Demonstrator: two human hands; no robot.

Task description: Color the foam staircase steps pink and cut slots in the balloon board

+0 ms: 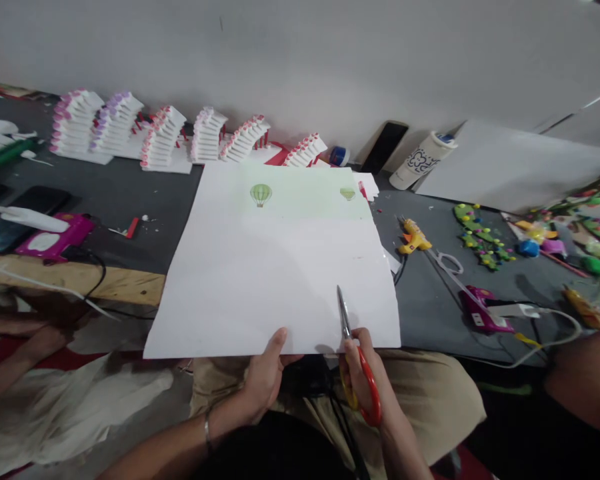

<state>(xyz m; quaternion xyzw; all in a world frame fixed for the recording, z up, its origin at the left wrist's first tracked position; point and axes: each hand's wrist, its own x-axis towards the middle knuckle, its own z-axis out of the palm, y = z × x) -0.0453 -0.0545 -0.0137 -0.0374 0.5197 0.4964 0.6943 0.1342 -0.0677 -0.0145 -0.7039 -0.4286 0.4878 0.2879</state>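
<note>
The large white sheet (280, 267) covered the centre of the frame, its near edge taken up by 2 hands and scissors (353, 353). Bare dark tabletop (125, 193) lay open at centre left. 6 paper stacks (160, 137) blocked the upper left; a glue gun (413, 239), cables (545, 333) and craft scraps (480, 240) crowded the right.

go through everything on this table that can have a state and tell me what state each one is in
white sheet: flat, near edge gripped, blades at its edge
scissors: blades nearly closed, over the sheet
left hand: pinching the sheet
right hand: in the scissor handles
yellow glue gun: lying down, unheld
phone: leaning on the wall, screen dark
</note>
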